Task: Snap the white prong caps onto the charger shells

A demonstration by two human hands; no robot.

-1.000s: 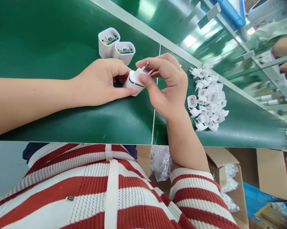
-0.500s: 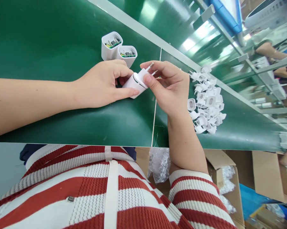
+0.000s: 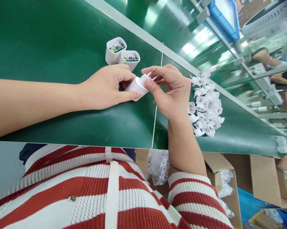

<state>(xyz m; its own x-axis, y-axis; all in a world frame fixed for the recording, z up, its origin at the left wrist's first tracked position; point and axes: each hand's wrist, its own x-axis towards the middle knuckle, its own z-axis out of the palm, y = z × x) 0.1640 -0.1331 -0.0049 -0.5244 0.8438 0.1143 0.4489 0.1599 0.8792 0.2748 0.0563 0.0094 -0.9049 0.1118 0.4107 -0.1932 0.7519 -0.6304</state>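
My left hand is closed around a white charger housing, thumb on the near side. In my right hand, a white plug cap with two metal pins is pinched between thumb and fingers. The cap sits on the housing's upper end, and only a thin seam shows between them. Just beyond my left hand stand two open white charger housings, with circuit boards and components visible inside. Right of my right hand lies a heap of loose white plug caps.
The green workbench has a pale dividing line and a raised light strip along its far side. Below its near edge are a clear plastic bag and cardboard boxes. Another person's arm shows at far right.
The dark gap between plug cap and housing has narrowed to a thin seam. Hands and charger appear slightly lower and further right; the view has shifted a little too.
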